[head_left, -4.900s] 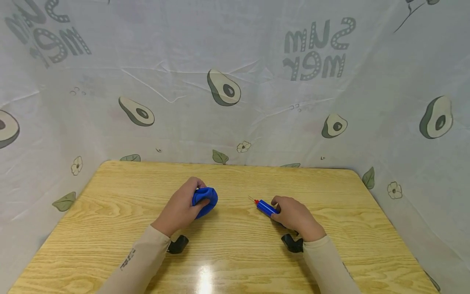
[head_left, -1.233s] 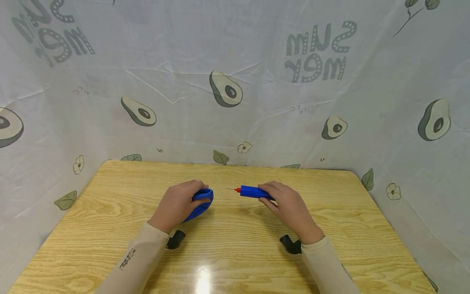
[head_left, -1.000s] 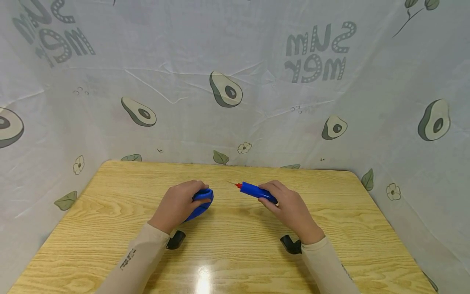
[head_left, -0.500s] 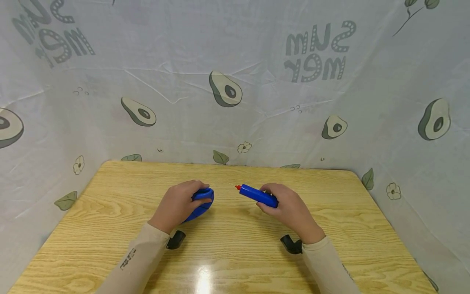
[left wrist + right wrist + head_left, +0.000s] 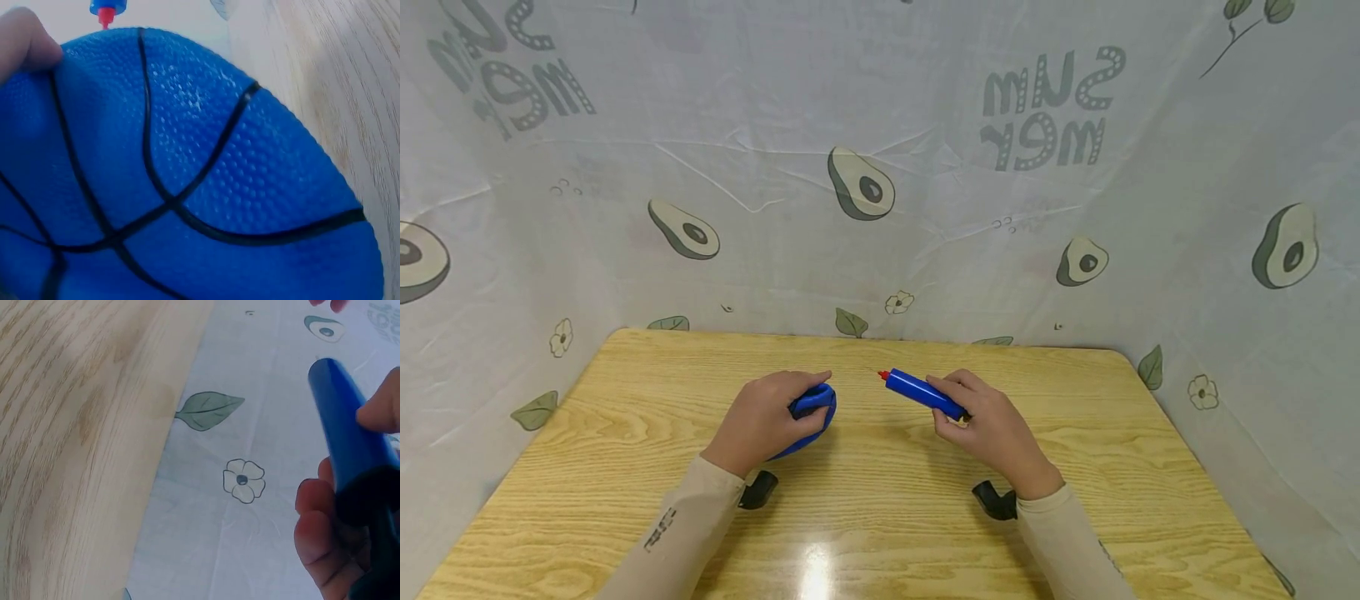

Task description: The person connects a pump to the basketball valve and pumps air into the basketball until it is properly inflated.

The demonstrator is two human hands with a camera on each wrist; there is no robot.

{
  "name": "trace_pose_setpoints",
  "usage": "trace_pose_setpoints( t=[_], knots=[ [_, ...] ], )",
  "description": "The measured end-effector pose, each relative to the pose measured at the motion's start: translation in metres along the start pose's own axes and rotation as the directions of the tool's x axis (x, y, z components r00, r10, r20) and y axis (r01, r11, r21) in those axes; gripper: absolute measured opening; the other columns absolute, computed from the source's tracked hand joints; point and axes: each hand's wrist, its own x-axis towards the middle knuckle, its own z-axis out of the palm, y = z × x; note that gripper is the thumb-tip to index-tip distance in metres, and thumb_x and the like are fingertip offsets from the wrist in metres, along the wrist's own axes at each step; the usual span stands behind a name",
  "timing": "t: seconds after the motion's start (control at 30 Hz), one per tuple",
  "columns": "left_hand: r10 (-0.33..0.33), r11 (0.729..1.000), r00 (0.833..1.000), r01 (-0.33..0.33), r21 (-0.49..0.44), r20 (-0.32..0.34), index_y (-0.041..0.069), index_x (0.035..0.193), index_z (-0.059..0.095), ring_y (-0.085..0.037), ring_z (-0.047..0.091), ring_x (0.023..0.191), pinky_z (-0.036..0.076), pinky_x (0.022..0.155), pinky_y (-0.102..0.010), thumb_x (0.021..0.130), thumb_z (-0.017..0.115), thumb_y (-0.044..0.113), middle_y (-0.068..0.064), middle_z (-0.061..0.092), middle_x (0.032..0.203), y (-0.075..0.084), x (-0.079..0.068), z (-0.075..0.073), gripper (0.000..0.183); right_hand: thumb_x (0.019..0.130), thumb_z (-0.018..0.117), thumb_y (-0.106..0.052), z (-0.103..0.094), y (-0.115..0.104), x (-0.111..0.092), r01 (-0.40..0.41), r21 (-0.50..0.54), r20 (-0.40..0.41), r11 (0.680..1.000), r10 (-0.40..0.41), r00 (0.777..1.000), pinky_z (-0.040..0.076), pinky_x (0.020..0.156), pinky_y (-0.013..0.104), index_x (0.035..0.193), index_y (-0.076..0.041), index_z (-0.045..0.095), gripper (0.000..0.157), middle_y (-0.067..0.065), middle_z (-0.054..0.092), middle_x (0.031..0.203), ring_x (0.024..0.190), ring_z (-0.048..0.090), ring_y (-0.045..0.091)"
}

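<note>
My left hand grips a limp, folded blue ball above the table. In the left wrist view, the pebbled ball with black seam lines looks dented, and a thumb or finger presses its edge. My right hand holds a blue ball pump, its red nozzle pointing left towards the ball, a gap between. The pump's needle cannot be made out now. Fingers wrap the pump near its black end in the right wrist view.
Both hands are over a wooden table. Black curved pieces show beside each wrist. A pale curtain printed with avocados, leaves and flowers hangs behind the table and along its sides.
Since the oldest frame, the right hand has lifted the pump and brought it left, nearer the ball. The left hand has turned the ball slightly. Lately the pump has only shifted and tilted slightly.
</note>
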Motion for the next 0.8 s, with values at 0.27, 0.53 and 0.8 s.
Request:
trace_pose_setpoints(
  t=[0.27,0.53,0.8],
  knots=[
    [-0.070,0.997,0.997,0.070,0.011,0.029,0.014,0.126,0.071,-0.022,0.075,0.101,0.061,0.086,-0.042,0.094,0.078,0.030,-0.004,0.076,0.113,0.002,0.002,0.001,0.036,0.088,0.085,-0.019,-0.001,0.000,0.002,-0.022,-0.019,-0.034,1.000,0.022,0.999,0.056,0.066,0.029,0.118,-0.010,0.074,0.033,0.004,0.073,0.111,0.085,0.069,0.015],
    [-0.029,1.000,1.000,0.029,0.000,0.002,0.012,0.120,0.072,-0.021,0.074,0.102,0.061,0.087,-0.040,0.093,0.079,0.024,-0.003,0.076,0.112,0.005,0.005,0.000,0.031,0.090,0.082,-0.016,-0.004,-0.005,0.003,-0.049,0.159,-0.021,0.986,0.053,0.998,0.058,0.072,0.030,0.122,-0.010,0.075,0.033,0.001,0.071,0.114,0.090,0.067,0.012],
    [-0.007,1.000,1.000,0.007,-0.021,-0.001,0.013,0.120,0.071,-0.020,0.074,0.099,0.062,0.085,-0.039,0.096,0.076,0.020,-0.003,0.076,0.110,0.006,0.003,0.000,0.026,0.091,0.082,-0.015,-0.007,-0.011,0.005,-0.059,0.221,-0.001,0.973,0.061,0.998,0.059,0.073,0.032,0.120,-0.009,0.075,0.031,0.006,0.072,0.114,0.092,0.067,0.014]
  ],
)
